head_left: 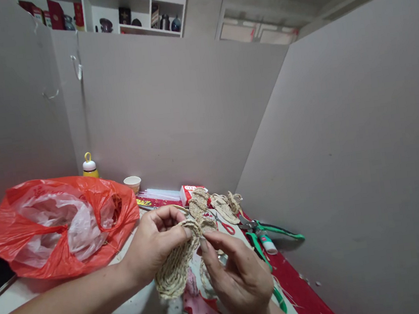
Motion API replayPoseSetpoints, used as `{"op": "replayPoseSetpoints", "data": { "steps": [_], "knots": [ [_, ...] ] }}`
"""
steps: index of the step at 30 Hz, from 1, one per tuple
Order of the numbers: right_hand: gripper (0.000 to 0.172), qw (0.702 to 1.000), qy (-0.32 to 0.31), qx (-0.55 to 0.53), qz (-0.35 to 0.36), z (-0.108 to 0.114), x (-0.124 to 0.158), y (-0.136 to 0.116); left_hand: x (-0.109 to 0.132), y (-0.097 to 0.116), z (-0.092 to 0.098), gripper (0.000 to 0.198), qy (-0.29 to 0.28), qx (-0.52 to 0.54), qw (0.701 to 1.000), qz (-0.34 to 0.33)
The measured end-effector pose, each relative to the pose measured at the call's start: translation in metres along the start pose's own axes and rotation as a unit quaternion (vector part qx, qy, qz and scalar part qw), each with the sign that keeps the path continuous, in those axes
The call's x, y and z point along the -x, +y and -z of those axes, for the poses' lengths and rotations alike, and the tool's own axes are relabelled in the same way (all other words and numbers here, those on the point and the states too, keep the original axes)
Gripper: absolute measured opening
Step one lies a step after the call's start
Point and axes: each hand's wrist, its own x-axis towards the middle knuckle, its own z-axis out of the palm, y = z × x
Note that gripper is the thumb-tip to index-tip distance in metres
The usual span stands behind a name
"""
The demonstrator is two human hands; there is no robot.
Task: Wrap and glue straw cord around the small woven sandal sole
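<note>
My left hand point(155, 242) grips a small oval sole woven from straw rope point(175, 268), holding it up over the table by its upper end. My right hand point(236, 271) pinches the rope at the sole's top edge, fingertips close to the left thumb. A loose loop of rope hangs below between the hands. Several more woven straw pieces point(215, 204) lie on the table just behind the hands.
A pink glue gun point(201, 313) lies under my hands. Green-handled pliers point(266, 231), red scissors point(223, 225) and a small tube lie to the right on a red mat point(302, 293). A red plastic bag point(61, 223) fills the left; a paper cup point(132, 183) and yellow bottle point(89, 166) stand behind.
</note>
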Motion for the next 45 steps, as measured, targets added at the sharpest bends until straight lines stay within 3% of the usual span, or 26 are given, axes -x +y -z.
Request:
{"op": "replayPoseSetpoints", "data": {
  "steps": [5,8,13,15,18,20,23,25,29,35,40,45],
  "knots": [
    [0.047,0.999,-0.005,-0.035,-0.007,-0.005,0.006,0.0,0.0,-0.002,0.001,0.017,0.009,0.036,0.999,-0.014],
    [0.053,0.993,0.005,-0.09,-0.082,-0.017,0.015,-0.004,0.001,-0.005,0.0,0.017,0.03,0.044,0.998,-0.036],
    [0.042,0.96,0.042,-0.146,-0.235,-0.029,0.015,-0.018,0.003,-0.011,-0.005,0.014,0.068,0.003,0.995,-0.075],
    [0.037,0.949,0.048,-0.154,-0.269,-0.027,0.009,-0.021,0.002,-0.01,-0.003,0.014,0.045,-0.006,0.996,-0.081],
    [0.033,0.939,0.066,-0.163,-0.296,-0.02,-0.001,-0.02,-0.001,-0.003,0.005,0.015,-0.048,-0.02,0.995,-0.088],
    [0.032,0.934,0.087,-0.172,-0.3,-0.014,-0.006,-0.018,-0.003,0.005,0.012,0.017,-0.055,-0.032,0.993,-0.101],
    [0.033,0.933,0.091,-0.193,-0.291,-0.009,-0.011,-0.014,-0.004,0.017,0.019,0.015,0.024,-0.057,0.988,-0.144],
    [0.033,0.936,0.059,-0.199,-0.285,-0.007,-0.012,-0.011,-0.003,0.023,0.02,0.011,0.047,-0.087,0.981,-0.169],
    [0.035,0.946,-0.007,-0.193,-0.259,-0.006,-0.011,-0.007,-0.001,0.027,0.02,0.008,0.022,-0.172,0.97,-0.171],
    [0.042,0.968,-0.024,-0.154,-0.196,-0.008,-0.006,-0.006,-0.003,0.03,0.021,0.009,-0.01,-0.169,0.977,-0.132],
    [0.046,0.968,-0.032,-0.163,-0.188,-0.009,-0.006,-0.01,-0.001,0.031,0.022,0.013,-0.003,-0.237,0.954,-0.183],
    [0.044,0.965,-0.024,-0.17,-0.197,-0.01,-0.007,-0.01,0.0,0.03,0.022,0.015,-0.003,-0.316,0.909,-0.273]
  ]
}}
